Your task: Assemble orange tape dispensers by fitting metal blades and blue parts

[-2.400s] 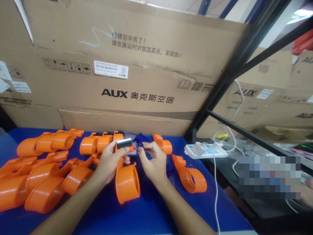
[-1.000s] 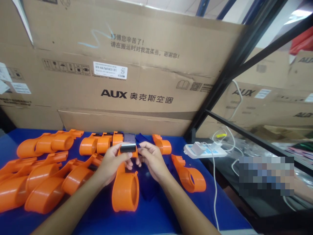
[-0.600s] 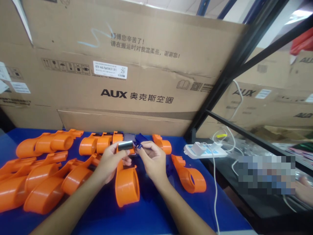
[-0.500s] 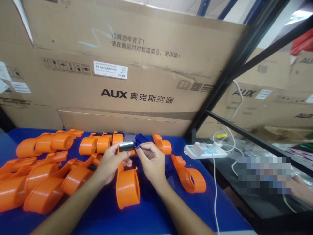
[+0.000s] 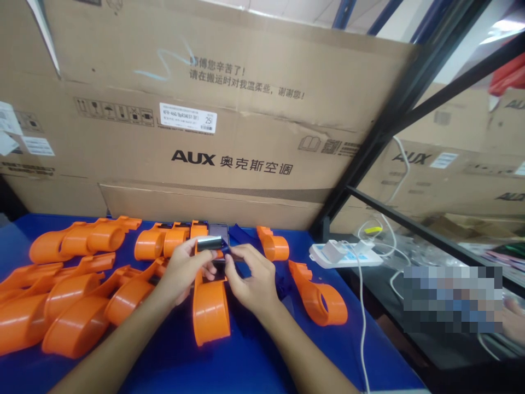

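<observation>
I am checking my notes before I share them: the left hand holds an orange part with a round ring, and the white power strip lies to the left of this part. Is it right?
Not quite: the white power strip lies to the right, as the head view shows. The left hand does hold an orange part with a round ring.

bare forearms [image 5: 127, 339], two bare hands [image 5: 185, 272]

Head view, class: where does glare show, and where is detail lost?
Head view: glare streaks the black piece at the left hand; head view: the dark blue piece at the right hand is too soft to make out; head view: a pixelated block hides detail at the picture's lower right.
</observation>
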Tool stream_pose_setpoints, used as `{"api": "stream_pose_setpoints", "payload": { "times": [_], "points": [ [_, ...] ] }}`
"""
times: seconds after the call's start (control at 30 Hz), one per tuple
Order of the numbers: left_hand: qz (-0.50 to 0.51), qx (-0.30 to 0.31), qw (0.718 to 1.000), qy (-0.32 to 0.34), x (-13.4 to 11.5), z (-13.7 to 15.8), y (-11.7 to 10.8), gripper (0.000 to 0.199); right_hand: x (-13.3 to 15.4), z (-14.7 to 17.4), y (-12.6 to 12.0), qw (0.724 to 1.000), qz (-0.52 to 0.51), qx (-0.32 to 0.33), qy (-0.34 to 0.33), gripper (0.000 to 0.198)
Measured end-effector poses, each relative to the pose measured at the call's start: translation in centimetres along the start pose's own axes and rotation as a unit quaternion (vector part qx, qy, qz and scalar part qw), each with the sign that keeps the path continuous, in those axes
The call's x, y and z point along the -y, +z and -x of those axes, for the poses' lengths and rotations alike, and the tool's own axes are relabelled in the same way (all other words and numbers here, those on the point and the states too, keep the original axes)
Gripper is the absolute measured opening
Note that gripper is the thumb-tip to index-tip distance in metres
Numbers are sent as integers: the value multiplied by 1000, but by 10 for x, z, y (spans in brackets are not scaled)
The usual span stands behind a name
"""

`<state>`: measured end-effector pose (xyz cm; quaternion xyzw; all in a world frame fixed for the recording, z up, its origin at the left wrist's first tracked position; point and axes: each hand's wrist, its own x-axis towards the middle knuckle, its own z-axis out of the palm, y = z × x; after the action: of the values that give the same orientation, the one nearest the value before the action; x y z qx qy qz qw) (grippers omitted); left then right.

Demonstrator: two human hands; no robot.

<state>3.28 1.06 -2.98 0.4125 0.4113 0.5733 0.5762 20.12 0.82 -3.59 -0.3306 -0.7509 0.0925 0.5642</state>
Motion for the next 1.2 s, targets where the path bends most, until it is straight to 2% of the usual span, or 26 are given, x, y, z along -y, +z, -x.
{"api": "stream_pose_setpoints", "payload": {
  "times": [0.1,0.3,0.67,0.97,1.03,1.1,1.2],
  "points": [
    [4,6,1000,-4,0,0,-1,25,-2,0,0,999,22,-2,-26,14],
    [23,6,1000,-12,-2,1,0,26,-7,2,1,1000,18,24,-1,7],
    [49,-4,998,-24,-5,5,5,21,-8,-4,-2,998,-22,42,-28,11],
    [25,10,999,-25,-4,3,2,20,-5,-6,-5,998,-47,47,-5,5],
    [23,16,999,-25,-4,4,2,24,-5,-6,-6,996,-76,48,30,8],
    [15,30,999,-30,-4,6,3,34,-8,-6,-6,985,-135,34,105,13],
    [5,76,996,-47,-4,10,5,59,-10,-9,-5,942,-248,49,223,21]
  ]
}}
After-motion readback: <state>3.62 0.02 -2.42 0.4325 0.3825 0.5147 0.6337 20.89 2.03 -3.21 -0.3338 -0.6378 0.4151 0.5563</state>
